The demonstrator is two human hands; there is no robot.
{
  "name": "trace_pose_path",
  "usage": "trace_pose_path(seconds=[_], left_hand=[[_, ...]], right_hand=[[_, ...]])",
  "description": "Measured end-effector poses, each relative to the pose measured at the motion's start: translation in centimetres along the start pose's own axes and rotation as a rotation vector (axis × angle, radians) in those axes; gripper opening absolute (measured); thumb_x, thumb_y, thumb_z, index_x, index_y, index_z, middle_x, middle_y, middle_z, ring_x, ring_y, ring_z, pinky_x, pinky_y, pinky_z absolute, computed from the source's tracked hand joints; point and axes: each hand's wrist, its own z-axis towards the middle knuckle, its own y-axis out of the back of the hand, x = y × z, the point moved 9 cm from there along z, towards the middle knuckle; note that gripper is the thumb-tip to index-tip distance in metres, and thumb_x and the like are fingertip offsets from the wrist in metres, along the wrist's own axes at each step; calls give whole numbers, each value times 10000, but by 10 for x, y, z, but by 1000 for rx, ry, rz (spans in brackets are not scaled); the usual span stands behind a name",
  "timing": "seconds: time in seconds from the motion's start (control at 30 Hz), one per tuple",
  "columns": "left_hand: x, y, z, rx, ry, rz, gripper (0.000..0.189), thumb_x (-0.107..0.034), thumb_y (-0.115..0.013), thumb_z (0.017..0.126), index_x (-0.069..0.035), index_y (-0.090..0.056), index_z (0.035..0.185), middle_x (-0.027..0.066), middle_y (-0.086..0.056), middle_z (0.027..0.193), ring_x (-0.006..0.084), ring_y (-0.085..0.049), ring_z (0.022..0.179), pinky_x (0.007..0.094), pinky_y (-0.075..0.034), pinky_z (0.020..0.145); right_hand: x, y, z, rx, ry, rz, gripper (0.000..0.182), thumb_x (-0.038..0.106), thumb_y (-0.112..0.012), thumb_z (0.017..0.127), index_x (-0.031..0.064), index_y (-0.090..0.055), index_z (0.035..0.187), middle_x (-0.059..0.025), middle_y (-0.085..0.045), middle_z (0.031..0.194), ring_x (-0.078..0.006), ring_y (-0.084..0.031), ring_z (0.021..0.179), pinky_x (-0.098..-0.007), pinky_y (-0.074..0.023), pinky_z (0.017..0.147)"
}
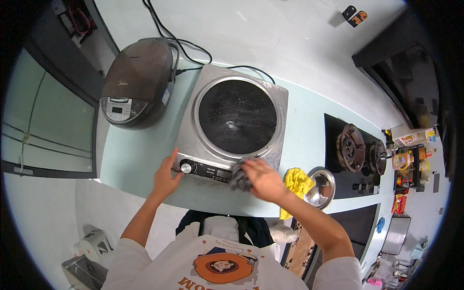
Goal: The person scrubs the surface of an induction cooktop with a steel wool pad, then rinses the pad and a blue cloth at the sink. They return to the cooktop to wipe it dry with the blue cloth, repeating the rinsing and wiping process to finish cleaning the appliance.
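Observation:
An induction cooker with a stainless steel body point(186, 119) and a round black plate lies on the pale green counter before me. White residue marks the plate near its middle. My left hand point(167, 177) rests at the cooker's front left corner beside the silver knob point(186, 168), thumb and fingers apart. Pressed under my right hand point(262, 179) is a dark grey scouring pad or cloth point(240, 177), blurred, at the right part of the control panel. Just right of that hand, a yellow cloth point(298, 182) hangs over the counter edge and touches a steel bowl point(322, 188).
A Midea rice cooker point(139, 79) stands at the left, with black power cords point(188, 43) behind it. To the right are a gas hob point(333, 145) and a rack of bottles point(413, 166). A range hood point(395, 72) juts out at the upper right.

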Motion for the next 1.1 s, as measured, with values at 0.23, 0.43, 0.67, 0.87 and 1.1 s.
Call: trace_pose_path(seconds=[0.23, 0.43, 0.67, 0.87, 1.1], left_hand=[[-3, -3, 2, -3, 5, -37, 812, 16, -649, 684, -152, -307, 1401, 143, -530, 1134, 281, -567, 948, 343, -455, 834], [0, -5, 2, -17, 47, -68, 806, 65, -602, 679, -143, -313, 1402, 128, -531, 1103, 239, -568, 898, 315, -457, 799], [-4, -6, 3, -18, 10, -87, 851, 81, -614, 649, -135, -301, 1409, 118, -526, 1023, 217, -561, 836, 306, -468, 758], [-11, -7, 6, -16, -33, -71, 870, 98, -607, 637, -135, -293, 1414, 112, -512, 958, 224, -560, 812, 312, -470, 746], [-11, -3, 3, -26, -58, -45, 873, 104, -593, 642, -143, -284, 1420, 115, -514, 964, 231, -560, 825, 311, -477, 753]], right_hand=[[-51, 8, -34, -208, -250, 45, 650, 122, -633, 621, -45, -450, 1222, -242, -541, 1167, -355, -498, 1128, -403, -379, 995], [-48, 5, -21, -263, -402, -130, 633, 154, -614, 649, -163, -433, 1166, -289, -538, 1133, -361, -499, 1122, -404, -323, 1035], [-34, -10, -18, -258, -389, -152, 664, 169, -612, 623, -188, -436, 1156, -319, -531, 1136, -373, -516, 1110, -413, -329, 1034], [-100, 27, -21, -390, -536, 8, 600, 108, -579, 632, -170, -449, 1148, -309, -548, 1110, -397, -514, 1094, -401, -346, 1022], [-53, 10, -35, -395, -359, 28, 643, 97, -587, 622, -169, -417, 1183, -336, -503, 1152, -412, -500, 1102, -420, -360, 1008]])
